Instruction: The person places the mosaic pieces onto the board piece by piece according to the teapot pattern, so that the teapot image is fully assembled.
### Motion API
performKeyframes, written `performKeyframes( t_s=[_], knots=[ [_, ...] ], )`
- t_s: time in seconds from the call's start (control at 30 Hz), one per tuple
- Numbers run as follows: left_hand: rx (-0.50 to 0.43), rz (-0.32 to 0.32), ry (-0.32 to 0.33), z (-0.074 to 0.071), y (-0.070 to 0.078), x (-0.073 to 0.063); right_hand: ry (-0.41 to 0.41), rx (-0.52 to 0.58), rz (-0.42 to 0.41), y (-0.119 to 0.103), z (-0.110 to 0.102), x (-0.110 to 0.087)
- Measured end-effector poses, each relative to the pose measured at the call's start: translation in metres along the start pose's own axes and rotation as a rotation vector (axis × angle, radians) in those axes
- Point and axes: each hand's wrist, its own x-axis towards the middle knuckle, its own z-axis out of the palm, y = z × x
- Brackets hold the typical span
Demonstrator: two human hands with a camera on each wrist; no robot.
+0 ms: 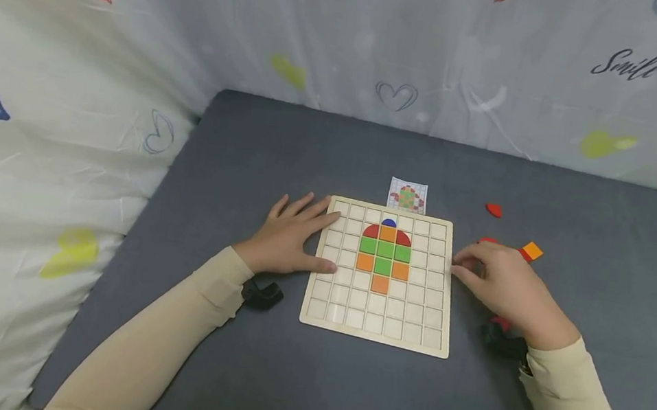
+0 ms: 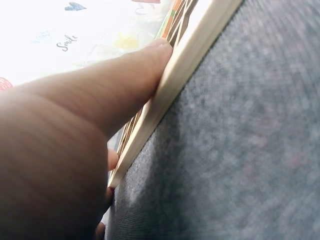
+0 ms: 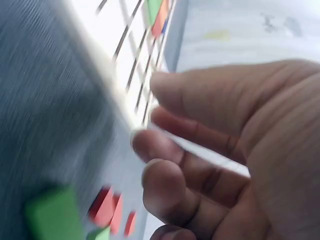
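Observation:
A wooden grid board (image 1: 373, 339) lies flat on the dark grey table, with a blue half-round, red curved pieces (image 1: 371, 231) and green (image 1: 385, 249) and orange squares (image 1: 379, 284) set in its cells. My left hand (image 1: 287, 237) is spread over the board's left edge; in the left wrist view its thumb (image 2: 130, 75) rests on the wooden rim (image 2: 170, 85). By the board's right edge is my right hand (image 1: 505, 284), fingers loosely bent. The right wrist view shows nothing between its thumb (image 3: 167, 90) and fingertips.
A small printed pattern card (image 1: 408, 191) sits behind the board, partly under its far edge. Loose pieces lie right of the board: a red one (image 1: 493, 210), an orange square (image 1: 532, 250) and others partly hidden by the right hand, including a green block (image 3: 55, 215).

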Motion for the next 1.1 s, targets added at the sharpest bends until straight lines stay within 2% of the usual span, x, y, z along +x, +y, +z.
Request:
performKeyframes(
  t_s=[0.17,0.37,0.5,0.73,0.87,1.1],
  knots=[
    [0.002,-0.013,-0.015,0.002,-0.001,-0.002,0.022,-0.026,0.043,0.022,-0.002,-0.005],
    [0.010,-0.015,0.001,0.004,-0.002,-0.001,0.055,-0.093,0.102,0.047,-0.008,-0.008],
    [0.015,-0.020,-0.004,0.003,-0.001,-0.001,0.039,-0.101,0.106,0.057,-0.008,-0.010],
    [0.018,-0.011,-0.006,0.002,0.001,0.001,-0.020,-0.101,0.103,0.061,-0.012,-0.011],
    [0.022,-0.002,-0.002,0.001,0.000,0.003,-0.021,-0.095,0.095,0.061,-0.014,-0.009],
    [0.006,0.001,-0.008,-0.001,-0.001,0.003,-0.032,-0.051,0.160,0.061,-0.016,-0.006]
  ],
)
